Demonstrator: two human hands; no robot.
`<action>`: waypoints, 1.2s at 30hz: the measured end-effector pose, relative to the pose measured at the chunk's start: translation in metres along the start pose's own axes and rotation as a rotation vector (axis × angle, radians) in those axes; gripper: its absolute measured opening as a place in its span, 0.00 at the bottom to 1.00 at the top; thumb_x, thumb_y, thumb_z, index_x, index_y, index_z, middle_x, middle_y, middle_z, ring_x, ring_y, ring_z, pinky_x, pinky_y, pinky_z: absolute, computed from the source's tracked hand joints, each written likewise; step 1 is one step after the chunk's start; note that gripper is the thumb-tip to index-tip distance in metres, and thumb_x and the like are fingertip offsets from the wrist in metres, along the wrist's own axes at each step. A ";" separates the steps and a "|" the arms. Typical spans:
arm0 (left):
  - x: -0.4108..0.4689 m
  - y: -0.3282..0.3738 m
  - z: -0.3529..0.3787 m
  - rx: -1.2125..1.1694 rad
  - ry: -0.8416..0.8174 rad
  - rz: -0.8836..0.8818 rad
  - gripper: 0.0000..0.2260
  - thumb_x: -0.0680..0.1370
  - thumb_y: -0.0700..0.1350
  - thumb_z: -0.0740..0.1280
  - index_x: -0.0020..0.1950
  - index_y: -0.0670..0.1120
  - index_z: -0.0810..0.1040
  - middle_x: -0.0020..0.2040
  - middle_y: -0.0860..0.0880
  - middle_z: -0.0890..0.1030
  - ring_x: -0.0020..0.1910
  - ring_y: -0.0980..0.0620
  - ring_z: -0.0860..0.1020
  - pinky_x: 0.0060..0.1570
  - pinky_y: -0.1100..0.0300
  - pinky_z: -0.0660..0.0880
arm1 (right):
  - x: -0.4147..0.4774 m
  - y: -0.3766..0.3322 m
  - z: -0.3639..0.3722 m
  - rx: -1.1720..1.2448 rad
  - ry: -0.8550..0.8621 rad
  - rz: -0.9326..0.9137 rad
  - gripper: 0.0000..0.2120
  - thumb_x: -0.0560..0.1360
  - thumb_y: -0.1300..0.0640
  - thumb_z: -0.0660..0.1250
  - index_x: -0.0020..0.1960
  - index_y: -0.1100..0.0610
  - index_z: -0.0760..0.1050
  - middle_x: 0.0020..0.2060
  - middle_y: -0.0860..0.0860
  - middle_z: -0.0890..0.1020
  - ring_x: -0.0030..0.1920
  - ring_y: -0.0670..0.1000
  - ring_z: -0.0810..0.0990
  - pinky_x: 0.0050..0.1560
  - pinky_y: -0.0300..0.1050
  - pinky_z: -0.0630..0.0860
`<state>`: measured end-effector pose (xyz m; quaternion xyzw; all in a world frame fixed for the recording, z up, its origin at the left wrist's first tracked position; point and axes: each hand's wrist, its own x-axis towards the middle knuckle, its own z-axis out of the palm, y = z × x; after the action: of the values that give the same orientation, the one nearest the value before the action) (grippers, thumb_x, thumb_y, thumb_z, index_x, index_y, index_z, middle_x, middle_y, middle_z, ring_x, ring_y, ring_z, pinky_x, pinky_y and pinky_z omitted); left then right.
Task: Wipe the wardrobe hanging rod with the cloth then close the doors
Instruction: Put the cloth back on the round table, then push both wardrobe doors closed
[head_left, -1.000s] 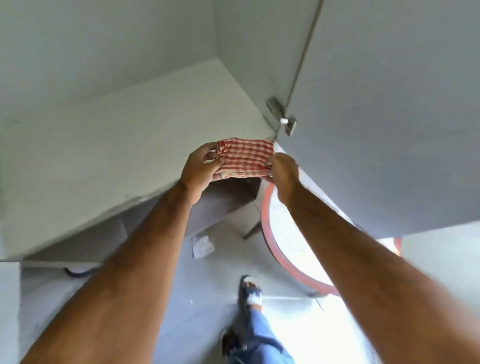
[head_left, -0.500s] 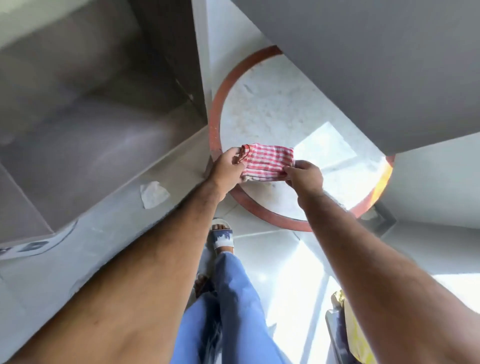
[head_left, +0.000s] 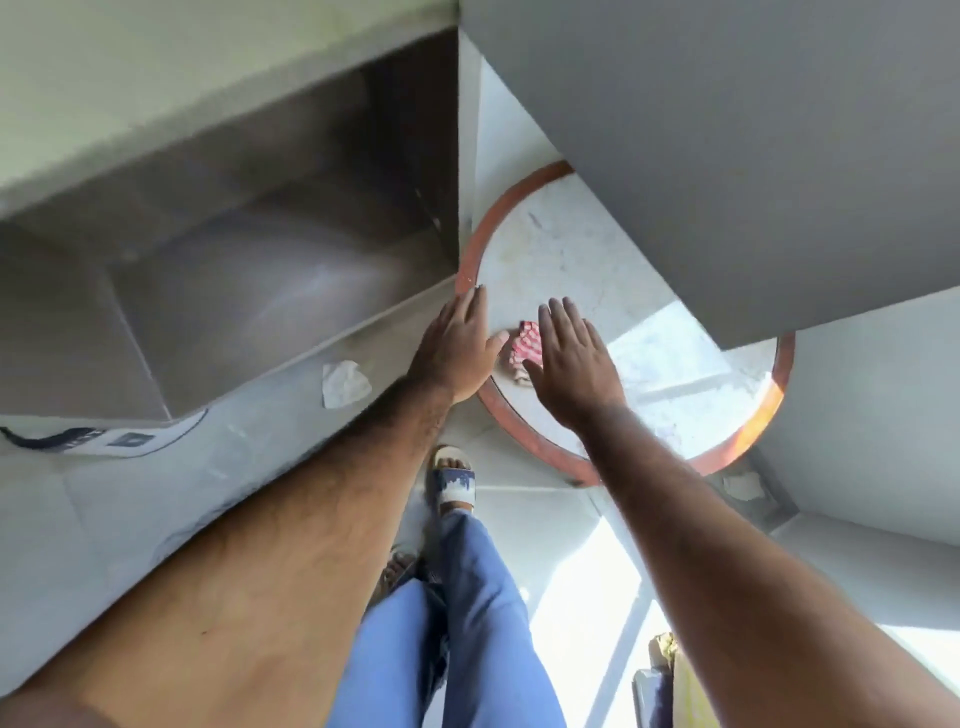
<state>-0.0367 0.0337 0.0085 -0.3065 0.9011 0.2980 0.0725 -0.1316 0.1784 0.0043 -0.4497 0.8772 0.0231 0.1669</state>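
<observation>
The red-and-white checked cloth (head_left: 525, 349) is crumpled between and below my two hands, over the round floor inlay; I cannot tell whether it is falling or lying on the floor. My left hand (head_left: 457, 345) is flat with fingers spread, holding nothing. My right hand (head_left: 574, 358) is also flat and spread, just right of the cloth and partly covering it. The open wardrobe (head_left: 249, 270) shows its grey inner floor at the left. Its open door (head_left: 727, 156) fills the upper right. The hanging rod is out of view.
A round white floor inlay with a red rim (head_left: 524, 431) lies below the hands. A crumpled white paper (head_left: 344, 383) sits on the floor by the wardrobe base. My sandalled foot (head_left: 453, 480) and blue trousers stand below. A yellow object (head_left: 675, 670) is at the bottom right.
Both hands held the cloth stretched between them; now they have let go and spread flat, and the cloth is bunched up below them. The view has tilted down to the floor.
</observation>
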 end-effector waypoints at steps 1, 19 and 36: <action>-0.011 0.001 -0.023 0.060 0.031 0.027 0.31 0.85 0.53 0.61 0.83 0.40 0.56 0.83 0.41 0.61 0.82 0.41 0.60 0.80 0.47 0.61 | -0.001 -0.010 -0.022 -0.006 0.054 -0.027 0.34 0.87 0.46 0.57 0.85 0.62 0.49 0.85 0.59 0.52 0.86 0.59 0.50 0.86 0.57 0.53; -0.197 0.132 -0.401 0.496 0.768 0.243 0.34 0.85 0.62 0.48 0.84 0.40 0.55 0.85 0.42 0.57 0.84 0.43 0.55 0.82 0.40 0.54 | -0.126 -0.126 -0.440 -0.317 0.964 -0.330 0.35 0.87 0.47 0.57 0.84 0.64 0.49 0.85 0.61 0.53 0.86 0.59 0.52 0.86 0.60 0.56; -0.308 0.465 -0.579 1.171 1.285 1.012 0.30 0.87 0.59 0.53 0.82 0.39 0.61 0.83 0.41 0.62 0.83 0.41 0.59 0.81 0.42 0.58 | -0.265 -0.004 -0.605 0.781 1.418 -0.140 0.45 0.83 0.33 0.56 0.86 0.58 0.42 0.86 0.56 0.47 0.87 0.54 0.46 0.87 0.59 0.51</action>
<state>-0.0368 0.1488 0.8047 0.0936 0.7984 -0.4179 -0.4232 -0.1498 0.2683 0.6582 -0.3205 0.6890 -0.5855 -0.2824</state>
